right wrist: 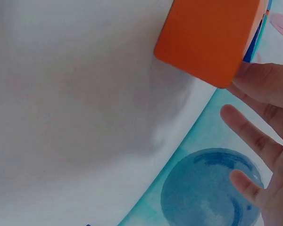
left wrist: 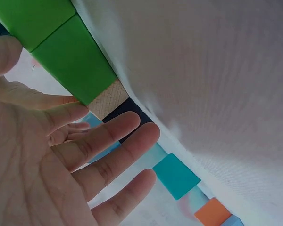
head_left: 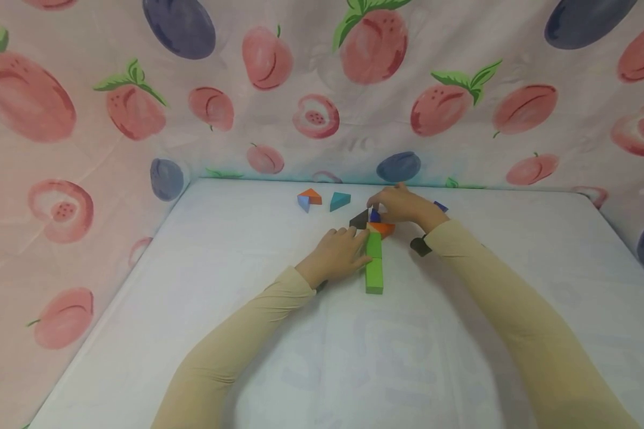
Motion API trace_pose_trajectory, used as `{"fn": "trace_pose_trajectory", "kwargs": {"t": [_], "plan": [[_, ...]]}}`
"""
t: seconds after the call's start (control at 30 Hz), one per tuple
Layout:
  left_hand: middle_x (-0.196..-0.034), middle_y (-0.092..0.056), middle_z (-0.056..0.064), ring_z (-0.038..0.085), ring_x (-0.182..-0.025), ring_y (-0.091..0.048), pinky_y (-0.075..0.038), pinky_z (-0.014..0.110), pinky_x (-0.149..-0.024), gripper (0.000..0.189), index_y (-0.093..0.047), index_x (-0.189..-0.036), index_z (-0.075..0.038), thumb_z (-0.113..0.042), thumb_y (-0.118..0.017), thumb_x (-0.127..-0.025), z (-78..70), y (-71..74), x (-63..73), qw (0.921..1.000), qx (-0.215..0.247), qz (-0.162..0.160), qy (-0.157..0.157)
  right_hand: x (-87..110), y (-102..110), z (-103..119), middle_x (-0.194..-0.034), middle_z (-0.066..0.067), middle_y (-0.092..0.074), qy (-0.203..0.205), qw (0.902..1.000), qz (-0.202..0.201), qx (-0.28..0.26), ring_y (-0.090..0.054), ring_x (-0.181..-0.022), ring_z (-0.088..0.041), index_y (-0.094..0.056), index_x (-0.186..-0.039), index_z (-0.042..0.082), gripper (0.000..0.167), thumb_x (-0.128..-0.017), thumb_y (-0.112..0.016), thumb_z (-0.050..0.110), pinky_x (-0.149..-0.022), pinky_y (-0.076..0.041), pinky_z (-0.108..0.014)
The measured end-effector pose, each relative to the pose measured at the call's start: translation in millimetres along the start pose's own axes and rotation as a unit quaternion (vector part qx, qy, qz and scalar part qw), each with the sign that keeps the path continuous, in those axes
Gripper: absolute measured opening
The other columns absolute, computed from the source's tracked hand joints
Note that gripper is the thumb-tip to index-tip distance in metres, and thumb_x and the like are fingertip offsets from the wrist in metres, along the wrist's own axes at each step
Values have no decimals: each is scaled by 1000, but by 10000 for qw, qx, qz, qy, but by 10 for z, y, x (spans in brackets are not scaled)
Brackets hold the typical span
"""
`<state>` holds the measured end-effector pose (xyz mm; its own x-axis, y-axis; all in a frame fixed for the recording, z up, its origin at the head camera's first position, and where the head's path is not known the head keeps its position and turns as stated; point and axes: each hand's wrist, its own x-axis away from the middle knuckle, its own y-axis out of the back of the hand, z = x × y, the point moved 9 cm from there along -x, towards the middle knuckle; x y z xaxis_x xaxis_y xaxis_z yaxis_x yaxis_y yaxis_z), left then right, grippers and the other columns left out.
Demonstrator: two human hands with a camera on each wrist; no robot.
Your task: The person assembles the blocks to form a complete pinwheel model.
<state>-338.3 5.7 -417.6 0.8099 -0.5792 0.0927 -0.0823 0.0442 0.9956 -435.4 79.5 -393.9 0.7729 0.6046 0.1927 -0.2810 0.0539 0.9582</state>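
Observation:
Two green blocks (head_left: 374, 275) lie end to end in a row on the table. My left hand (head_left: 340, 256) is beside them, its thumb and index finger touching their side and far end while the other fingers extend toward a black block (head_left: 358, 220). An orange block (head_left: 383, 229) sits past the green row's far end. Just behind it, my right hand (head_left: 402, 205) pinches a dark blue block (head_left: 375, 215) between thumb and fingers, next to the black one. In the right wrist view, the orange block (right wrist: 205, 42) mostly covers the dark blue block (right wrist: 251, 47).
Toward the back left lie a teal block (head_left: 340, 201), another orange block (head_left: 312, 195) and a light blue one (head_left: 303, 204). A dark block (head_left: 420, 246) is by my right wrist, with a small blue piece (head_left: 440, 207) behind that forearm. A fruit-print cloth (head_left: 316, 71) hangs behind the table.

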Motion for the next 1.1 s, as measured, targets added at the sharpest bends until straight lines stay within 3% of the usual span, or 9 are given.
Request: {"fn": "trace_pose_trajectory", "kwargs": {"t": [0.17,0.37,0.57,0.8,1.1], "plan": [[-132,-52,12,27,-118,-54,-44,41,-98,65,-33,-146,-13,-53,-42,-95,-5,8,4,10000,-1,-18,-13,5,36,23,-111,-8,-67,-57,10000,13,-65,-53,-116,-30,-64,-119,12,40,-81,-65,4,-108,-12,-66],[-131,-53,12,27,-117,-54,-44,41,-97,65,-33,-145,-13,-52,-42,-95,2,3,0,10000,-6,-46,-3,-50,122,166,-118,-7,-65,282,9992,-165,223,-50,-121,-31,-66,-115,15,34,-83,-66,5,-107,-15,-68],[-129,-54,11,26,-113,-55,-44,41,-95,64,-34,-145,-14,-52,-43,-95,7,-20,-17,10000,49,-68,4,-169,61,249,-115,-6,-66,316,9985,70,434,-50,-119,-31,-70,-109,16,28,-83,-68,6,-107,-16,-68],[-134,-52,12,27,-116,-54,-44,42,-97,65,-32,-145,-14,-53,-43,-94,15,-21,-21,9999,59,-75,35,-208,72,277,-112,-8,-66,216,9977,87,629,-52,-113,-30,-72,-104,13,23,-82,-70,7,-103,-23,-60],[-135,-51,12,28,-121,-52,-42,42,-100,65,-30,-146,-14,-53,-41,-95,15,-20,-4,10000,69,-46,27,-258,45,234,-103,-7,-69,-83,9972,-53,735,-56,-101,-26,-73,-96,8,18,-86,-67,22,-91,-31,-48]]}}
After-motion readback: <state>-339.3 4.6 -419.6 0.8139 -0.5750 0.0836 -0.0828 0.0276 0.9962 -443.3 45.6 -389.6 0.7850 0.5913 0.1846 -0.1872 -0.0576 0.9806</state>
